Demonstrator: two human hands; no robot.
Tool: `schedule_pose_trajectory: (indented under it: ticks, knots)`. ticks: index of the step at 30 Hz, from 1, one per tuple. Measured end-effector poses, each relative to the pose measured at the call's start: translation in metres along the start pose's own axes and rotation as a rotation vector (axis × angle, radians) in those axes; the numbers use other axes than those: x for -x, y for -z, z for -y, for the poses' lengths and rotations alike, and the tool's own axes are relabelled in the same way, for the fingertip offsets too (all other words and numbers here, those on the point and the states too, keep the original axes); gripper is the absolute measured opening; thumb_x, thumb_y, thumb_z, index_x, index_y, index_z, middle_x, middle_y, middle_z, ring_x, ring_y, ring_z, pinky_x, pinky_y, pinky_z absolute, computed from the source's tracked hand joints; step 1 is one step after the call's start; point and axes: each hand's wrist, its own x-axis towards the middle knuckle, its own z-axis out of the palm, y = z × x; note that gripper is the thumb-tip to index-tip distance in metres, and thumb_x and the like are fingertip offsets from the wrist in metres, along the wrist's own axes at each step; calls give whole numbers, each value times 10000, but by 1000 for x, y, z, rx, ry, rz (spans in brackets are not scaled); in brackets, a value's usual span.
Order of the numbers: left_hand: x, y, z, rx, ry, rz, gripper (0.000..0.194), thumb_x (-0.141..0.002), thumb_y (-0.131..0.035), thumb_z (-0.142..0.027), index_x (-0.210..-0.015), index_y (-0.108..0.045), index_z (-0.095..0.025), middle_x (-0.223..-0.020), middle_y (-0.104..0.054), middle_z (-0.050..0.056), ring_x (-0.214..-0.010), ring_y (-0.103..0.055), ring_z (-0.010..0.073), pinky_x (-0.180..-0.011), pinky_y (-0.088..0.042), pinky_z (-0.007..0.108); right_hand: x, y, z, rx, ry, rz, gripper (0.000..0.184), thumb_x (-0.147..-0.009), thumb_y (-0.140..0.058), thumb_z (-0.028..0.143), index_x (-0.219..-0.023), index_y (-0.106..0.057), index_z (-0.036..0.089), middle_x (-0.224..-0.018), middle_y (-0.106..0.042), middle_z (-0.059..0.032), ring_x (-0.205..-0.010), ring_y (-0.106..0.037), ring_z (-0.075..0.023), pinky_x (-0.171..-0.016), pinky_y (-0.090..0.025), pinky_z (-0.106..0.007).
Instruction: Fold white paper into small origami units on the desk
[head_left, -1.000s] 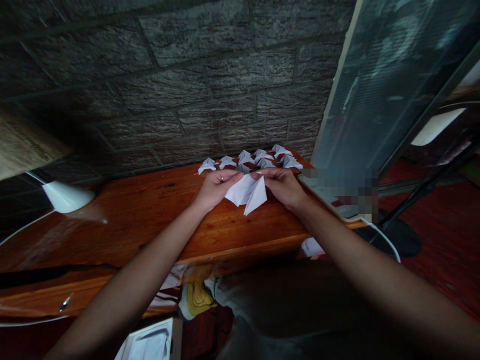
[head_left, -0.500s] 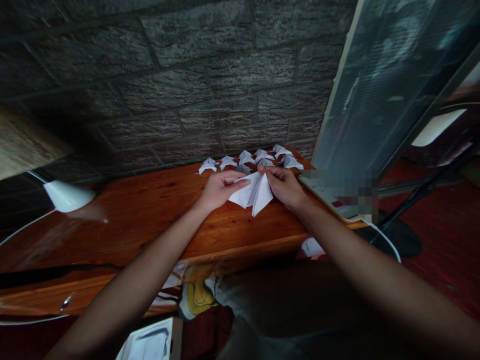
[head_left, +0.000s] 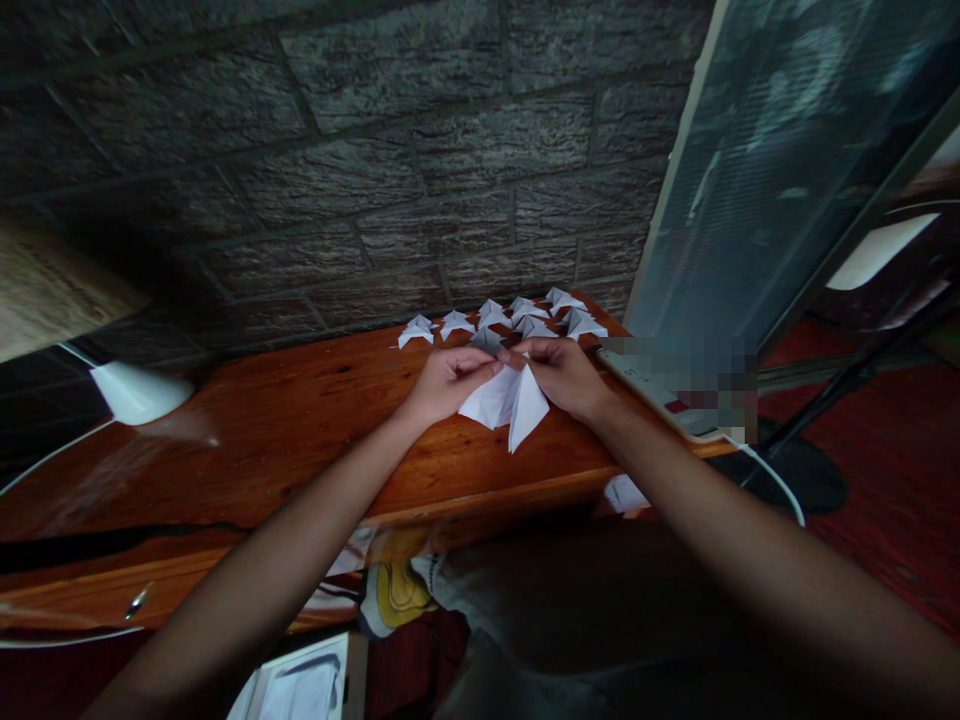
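A partly folded sheet of white paper is held up over the wooden table, its loose flaps pointing down toward me. My left hand pinches its upper left edge between thumb and fingers. On the other side, my right hand grips the top, thumb and fingertips close to those of my left hand. Right behind my hands stand several small folded paper pieces in rows, each with a peaked top. One greyish folded piece sits just beyond my left fingertips.
The wooden table runs along a dark brick wall. A white lamp base stands at the left. A flat device, partly blurred out, lies at the right edge with a white cable. Below is an open box.
My fingertips have come closer together at the top of the paper. The paper has dropped slightly toward me, and its flaps have shifted a little.
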Motion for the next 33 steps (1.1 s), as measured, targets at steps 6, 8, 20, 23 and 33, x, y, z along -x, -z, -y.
schedule_pose_trajectory:
  ticks: [6,8,20,23,33]
  knots:
    - [0,-1,-2,-22,-19,-12,411,-806,-723,-557,-790,-728,-147,-610,-632,-1,-494,-479,86,-455,-325,205,-2,4,-3,-14,-43,13,440,-574,-879,548,-729,-729,165,-663,-689,3,-556,-544,-111,-550,-435,-250]
    - [0,-1,-3,-21,-12,-11,422,-804,-720,-567,-787,-724,-146,-594,-606,-9,-489,-458,84,-452,-306,207,-3,5,-4,-2,-43,8,433,-573,-879,549,-711,-724,169,-652,-684,3,-553,-538,-112,-548,-433,-251]
    - [-3,8,1,271,178,26,429,-724,-822,-515,-951,-786,-153,-806,-724,32,-682,-599,111,-649,-466,228,-6,7,-2,16,-4,-122,492,-595,-840,604,-774,-721,162,-674,-690,-20,-566,-533,-132,-542,-412,-266]
    - [-3,9,2,353,211,-3,459,-709,-857,-445,-1068,-778,-170,-935,-757,64,-816,-666,147,-782,-531,277,-8,8,-4,18,3,-184,488,-606,-829,609,-776,-718,165,-679,-689,-21,-557,-521,-130,-530,-394,-268]
    - [-1,8,0,436,221,74,411,-745,-849,-348,-1125,-764,-219,-942,-739,45,-797,-686,130,-747,-599,267,-9,7,-9,9,5,-243,429,-617,-818,574,-761,-701,187,-701,-670,-22,-595,-532,-151,-550,-397,-288]
